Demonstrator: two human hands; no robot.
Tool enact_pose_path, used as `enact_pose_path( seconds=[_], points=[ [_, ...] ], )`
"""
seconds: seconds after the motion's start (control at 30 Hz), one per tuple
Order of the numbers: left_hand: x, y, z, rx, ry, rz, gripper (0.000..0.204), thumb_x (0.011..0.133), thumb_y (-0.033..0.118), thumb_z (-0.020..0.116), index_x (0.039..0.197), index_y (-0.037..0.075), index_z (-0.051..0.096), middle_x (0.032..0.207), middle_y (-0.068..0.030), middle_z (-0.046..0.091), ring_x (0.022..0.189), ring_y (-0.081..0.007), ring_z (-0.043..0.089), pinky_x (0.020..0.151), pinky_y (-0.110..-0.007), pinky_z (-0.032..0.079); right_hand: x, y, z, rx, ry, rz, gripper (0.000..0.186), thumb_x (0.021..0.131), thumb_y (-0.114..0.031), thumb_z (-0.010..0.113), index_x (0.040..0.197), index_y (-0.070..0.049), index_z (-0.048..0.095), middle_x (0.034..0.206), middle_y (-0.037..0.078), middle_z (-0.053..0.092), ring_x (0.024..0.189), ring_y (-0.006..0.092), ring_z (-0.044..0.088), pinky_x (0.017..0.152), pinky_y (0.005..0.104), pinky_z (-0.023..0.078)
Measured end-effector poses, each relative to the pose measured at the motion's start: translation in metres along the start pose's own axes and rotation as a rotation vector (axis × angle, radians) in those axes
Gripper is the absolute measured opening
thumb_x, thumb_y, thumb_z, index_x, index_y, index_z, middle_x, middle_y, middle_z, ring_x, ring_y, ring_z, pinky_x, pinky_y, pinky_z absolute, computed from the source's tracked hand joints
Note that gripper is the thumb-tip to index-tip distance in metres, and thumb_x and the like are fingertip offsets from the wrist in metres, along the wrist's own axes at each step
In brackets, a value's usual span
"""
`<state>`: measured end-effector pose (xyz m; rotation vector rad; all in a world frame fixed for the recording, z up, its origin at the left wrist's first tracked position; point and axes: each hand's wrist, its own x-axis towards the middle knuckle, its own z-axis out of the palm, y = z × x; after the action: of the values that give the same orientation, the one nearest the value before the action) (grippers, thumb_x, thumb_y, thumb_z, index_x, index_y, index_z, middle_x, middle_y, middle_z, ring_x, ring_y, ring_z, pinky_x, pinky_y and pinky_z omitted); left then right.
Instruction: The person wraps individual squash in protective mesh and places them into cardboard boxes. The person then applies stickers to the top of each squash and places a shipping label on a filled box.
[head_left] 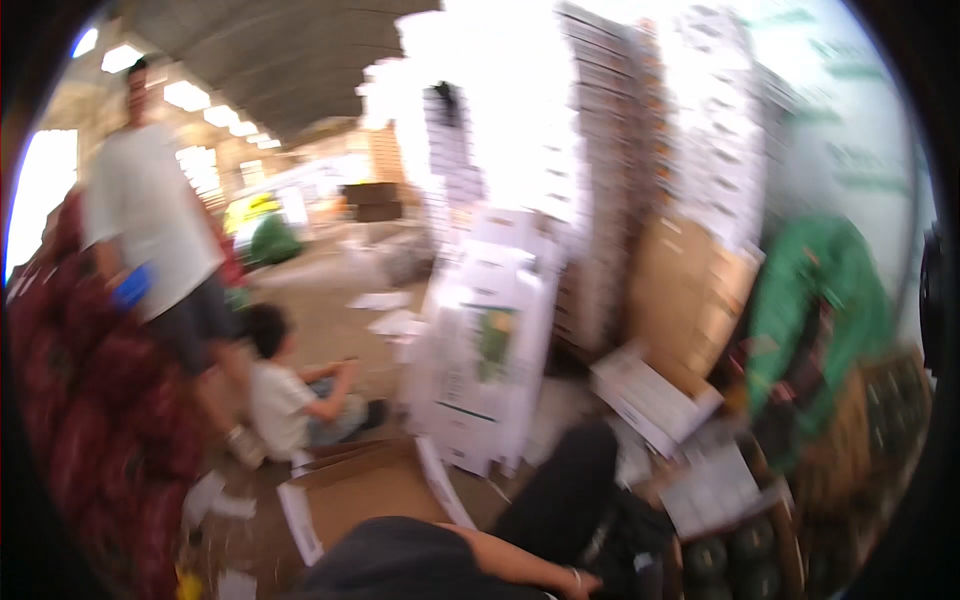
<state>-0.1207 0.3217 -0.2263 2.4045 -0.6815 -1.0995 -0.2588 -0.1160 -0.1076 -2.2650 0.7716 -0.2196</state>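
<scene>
My left forearm, bare below a dark sleeve, crosses the bottom of the head view toward the right. My left hand (585,582), with a pale band at the wrist, is cut by the lower edge; its fingers are hidden and blurred. I see no right hand clearly. Right of my left hand, a cardboard box (792,540) contains dark green round things (750,545) that look like fruit. A white sheet or flap (710,490) lies over its far side. Left of my dark-trousered leg (560,480) sits an open, shallow cardboard box (365,490) with white sides.
Flattened white cartons (480,350) lean ahead, before tall carton stacks (610,150). Green netting or cloth (850,280) hangs at right. Dark red mesh sacks (100,430) pile at left. One person stands (155,210); another, smaller, sits on the floor (285,400). Paper scraps (215,497) lie about.
</scene>
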Motion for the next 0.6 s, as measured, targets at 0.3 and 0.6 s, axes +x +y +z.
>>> enact_pose_path(
  seconds=[0.3, 0.6],
  points=[
    [-0.067, 0.041, -0.061, 0.030, -0.044, 0.142, 0.050, 0.075, 0.027, 0.055, 0.117, 0.001, 0.044, 0.101, -0.0284, 0.058, 0.096, -0.0431, 0.056, 0.084, -0.044, 0.045, 0.002, 0.236, -0.062, -0.498, 0.573, 0.396, 0.036, 0.079, -0.023, 0.055, 0.108, -0.004, 0.061, 0.105, 0.018, 0.061, 0.098, 0.0350, 0.056, 0.083, 0.0455, 0.045],
    [-0.073, 0.045, -0.065, -0.028, 0.009, 0.109, 0.051, 0.076, 0.020, 0.055, 0.121, 0.000, 0.042, 0.107, -0.0282, 0.056, 0.102, -0.0414, 0.054, 0.085, -0.043, 0.044, 0.102, -0.112, -0.189, -0.264, 0.400, -0.255, 0.055, 0.070, 0.002, 0.048, 0.124, -0.009, 0.051, 0.078, 0.014, 0.061, 0.070, 0.0253, 0.057, 0.066, 0.0346, 0.046]
  ],
)
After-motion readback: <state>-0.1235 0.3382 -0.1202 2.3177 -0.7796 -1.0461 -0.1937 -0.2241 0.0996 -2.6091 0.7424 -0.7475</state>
